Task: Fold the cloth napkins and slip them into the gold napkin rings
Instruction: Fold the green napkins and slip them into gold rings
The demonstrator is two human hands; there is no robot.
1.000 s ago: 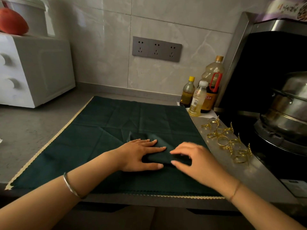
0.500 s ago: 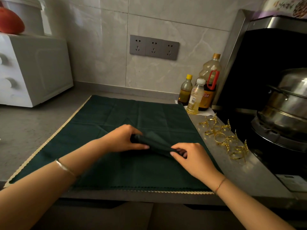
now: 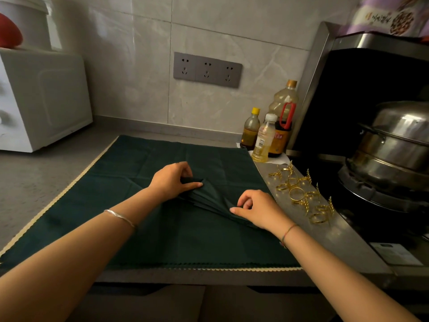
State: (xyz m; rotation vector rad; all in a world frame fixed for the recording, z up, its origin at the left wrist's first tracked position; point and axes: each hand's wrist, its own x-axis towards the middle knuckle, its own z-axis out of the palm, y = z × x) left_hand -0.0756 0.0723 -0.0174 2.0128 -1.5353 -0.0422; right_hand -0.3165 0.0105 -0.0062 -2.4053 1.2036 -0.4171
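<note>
A white boxy appliance (image 3: 44,101) stands at the far left of the grey countertop (image 3: 30,180). A large dark green cloth with a cream scalloped edge (image 3: 130,231) lies spread on the counter, and on it sits the folded dark green napkin (image 3: 210,197). The left hand (image 3: 173,180) pinches the napkin's far end; the right hand (image 3: 257,210) pinches its near end with thumb and forefinger. Just right of the cloth, the gold leaf-trimmed napkin rings (image 3: 301,194) lie clustered on a steel ledge (image 3: 336,231), near three oil bottles (image 3: 271,126) and a stacked steel steamer pot (image 3: 392,154).
</note>
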